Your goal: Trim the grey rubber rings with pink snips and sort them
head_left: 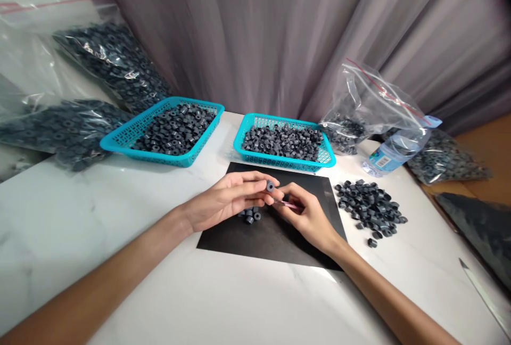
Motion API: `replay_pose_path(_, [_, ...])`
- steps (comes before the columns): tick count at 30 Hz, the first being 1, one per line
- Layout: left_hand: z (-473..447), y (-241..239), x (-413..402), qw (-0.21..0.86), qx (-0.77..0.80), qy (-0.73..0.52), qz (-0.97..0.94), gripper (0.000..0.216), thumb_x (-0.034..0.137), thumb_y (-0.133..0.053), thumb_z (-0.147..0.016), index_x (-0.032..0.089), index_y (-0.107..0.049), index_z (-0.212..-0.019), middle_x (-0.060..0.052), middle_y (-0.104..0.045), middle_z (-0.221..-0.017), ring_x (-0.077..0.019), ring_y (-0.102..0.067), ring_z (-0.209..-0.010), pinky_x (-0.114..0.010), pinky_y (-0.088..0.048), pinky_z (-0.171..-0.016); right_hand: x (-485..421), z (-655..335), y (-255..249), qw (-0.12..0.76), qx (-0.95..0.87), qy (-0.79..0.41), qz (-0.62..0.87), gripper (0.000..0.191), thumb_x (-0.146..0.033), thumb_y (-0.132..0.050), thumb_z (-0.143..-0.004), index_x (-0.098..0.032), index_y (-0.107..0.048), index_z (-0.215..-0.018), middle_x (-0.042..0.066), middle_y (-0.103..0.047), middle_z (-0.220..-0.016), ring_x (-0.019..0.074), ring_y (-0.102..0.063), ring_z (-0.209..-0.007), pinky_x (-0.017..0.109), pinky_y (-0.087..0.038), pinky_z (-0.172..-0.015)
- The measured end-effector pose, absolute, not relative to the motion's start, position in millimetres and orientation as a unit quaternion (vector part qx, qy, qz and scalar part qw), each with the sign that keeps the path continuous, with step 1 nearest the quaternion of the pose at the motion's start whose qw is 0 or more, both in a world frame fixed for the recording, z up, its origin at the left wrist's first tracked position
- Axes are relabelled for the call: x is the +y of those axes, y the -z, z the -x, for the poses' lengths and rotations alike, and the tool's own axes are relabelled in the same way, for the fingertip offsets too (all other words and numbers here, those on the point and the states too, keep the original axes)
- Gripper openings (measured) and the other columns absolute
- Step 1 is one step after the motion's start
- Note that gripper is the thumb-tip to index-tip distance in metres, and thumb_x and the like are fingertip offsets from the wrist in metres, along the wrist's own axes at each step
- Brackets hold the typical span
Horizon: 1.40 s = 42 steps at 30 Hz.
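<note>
Between the fingertips of my left hand [231, 198] is a small dark grey ring-shaped piece [270, 186] with a hole through its middle. My right hand [305, 212] is closed around a thin pink tool [290, 205], whose tip points toward the left fingers; its exact kind is hard to make out. Both hands are close together above a black mat [275, 249]. Several similar grey pieces [250, 215] lie on the mat, partly covered by my left hand.
Two turquoise baskets [187, 159] [279, 163] full of grey pieces stand behind the mat. To the right are a loose pile [371, 206], a plastic bottle [395, 148] and a zip bag [351, 116]. Filled bags [107, 57] stand at left. A pale pointed blade-like object [479, 292] lies far right.
</note>
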<state>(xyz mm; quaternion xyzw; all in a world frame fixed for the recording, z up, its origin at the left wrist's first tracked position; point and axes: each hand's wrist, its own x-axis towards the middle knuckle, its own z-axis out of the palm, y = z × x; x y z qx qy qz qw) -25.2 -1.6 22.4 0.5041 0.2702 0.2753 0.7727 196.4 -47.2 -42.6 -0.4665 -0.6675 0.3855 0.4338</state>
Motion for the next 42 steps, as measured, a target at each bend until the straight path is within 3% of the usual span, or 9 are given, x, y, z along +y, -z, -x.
replay_pose_path(4, [22.6, -20.0, -3.2, 0.698, 0.3, -0.27, -0.592, 0.024, 0.034, -0.068, -0.095, 0.017, -0.075, -0.11, -0.01, -0.08, -0.107, -0.0178, -0.072, -0.091, -0.031, -0.056, -0.087, -43.6, -202.9, 43.8, 0.522, -0.552, -0.443, 0.477, 0.025, -0.044, -0.074, -0.088, -0.021, -0.069, -0.098, 0.003, -0.066, -0.093, 0.0168, -0.06, -0.084, 0.027, -0.047, -0.071])
replay_pose_path(7, [16.1, -11.2, -9.2, 0.558, 0.337, -0.253, -0.715, 0.023, 0.037, -0.066, -0.096, 0.019, -0.075, -0.106, -0.007, -0.08, -0.099, -0.0208, -0.073, -0.089, -0.033, -0.056, -0.085, -39.8, -207.0, 44.0, 0.546, -0.523, -0.435, 0.489, 0.029, -0.049, -0.071, -0.089, -0.021, -0.065, -0.092, 0.0, -0.061, -0.082, 0.0136, -0.055, -0.071, 0.025, -0.043, -0.061])
replay_pose_path(11, [6.4, 4.2, -21.6, 0.308, 0.342, -0.226, -0.859, 0.018, 0.035, -0.062, -0.098, 0.025, -0.075, -0.106, -0.003, -0.078, -0.104, -0.023, -0.069, -0.1, -0.04, -0.047, -0.102, -37.9, -209.4, 43.9, 0.542, -0.511, -0.441, 0.5, 0.034, -0.054, -0.07, -0.089, -0.021, -0.063, -0.088, -0.002, -0.056, -0.076, 0.0107, -0.044, -0.058, 0.025, -0.034, -0.051])
replay_pose_path(15, [1.6, 12.2, -28.6, 0.188, 0.294, -0.178, -0.92, 0.018, 0.029, -0.06, -0.101, 0.023, -0.072, -0.112, -0.005, -0.075, -0.112, -0.0247, -0.065, -0.112, -0.044, -0.038, -0.112, -38.3, -209.8, 42.2, 0.529, -0.514, -0.446, 0.507, 0.035, -0.054, -0.073, -0.085, -0.021, -0.065, -0.089, -0.001, -0.06, -0.079, 0.0111, -0.045, -0.06, 0.025, -0.034, -0.052])
replay_pose_path(18, [0.9, 13.1, -27.9, 0.156, 0.287, -0.159, -0.932, 0.018, 0.028, -0.056, -0.103, 0.022, -0.071, -0.111, -0.005, -0.072, -0.117, -0.025, -0.062, -0.115, -0.045, -0.035, -0.112, -38.5, -210.4, 40.7, 0.52, -0.517, -0.448, 0.512, 0.034, -0.053, -0.075, -0.085, -0.02, -0.069, -0.092, 0.001, -0.062, -0.081, 0.0122, -0.049, -0.064, 0.025, -0.035, -0.053])
replay_pose_path(24, [2.6, 9.0, -22.5, 0.174, 0.304, -0.183, -0.919, 0.033, 0.039, -0.064, -0.098, 0.024, -0.063, -0.127, -0.004, -0.07, -0.124, -0.0245, -0.059, -0.118, -0.038, -0.04, -0.102, -37.7, -212.7, 40.9, 0.509, -0.517, -0.462, 0.51, 0.035, -0.051, -0.072, -0.087, -0.02, -0.073, -0.103, 0.003, -0.068, -0.088, 0.0132, -0.054, -0.067, 0.025, -0.038, -0.054])
replay_pose_path(30, [4.9, 0.9, -17.2, 0.205, 0.362, -0.233, -0.879, 0.027, 0.035, -0.042, -0.108, 0.024, -0.064, -0.12, -0.003, -0.072, -0.121, -0.0227, -0.061, -0.112, -0.038, -0.039, -0.103, -38.3, -213.5, 38.6, 0.491, -0.557, -0.472, 0.475, 0.028, -0.046, -0.073, -0.088, -0.022, -0.075, -0.103, 0.003, -0.073, -0.098, 0.019, -0.064, -0.088, 0.03, -0.049, -0.075])
replay_pose_path(34, [5.0, 3.3, -16.0, 0.207, 0.346, -0.287, -0.869, 0.016, 0.033, -0.057, -0.103, 0.023, -0.068, -0.11, 0.0, -0.074, -0.112, -0.0197, -0.064, -0.105, -0.035, -0.041, -0.1, -38.5, -214.3, 38.8, 0.481, -0.578, -0.495, 0.436, 0.028, -0.044, -0.076, -0.087, -0.022, -0.076, -0.104, 0.003, -0.075, -0.102, 0.0204, -0.066, -0.095, 0.034, -0.05, -0.089])
replay_pose_path(42, [4.0, 11.6, -21.1, 0.177, 0.333, -0.353, -0.856, 0.007, 0.026, -0.07, -0.096, 0.022, -0.07, -0.102, 0.002, -0.076, -0.1, -0.0161, -0.067, -0.093, -0.032, -0.045, -0.091, -38.8, -213.5, 42.3, 0.46, -0.585, -0.531, 0.406, 0.027, -0.041, -0.081, -0.084, -0.024, -0.081, -0.105, 0.003, -0.077, -0.1, 0.021, -0.068, -0.091, 0.034, -0.052, -0.084])
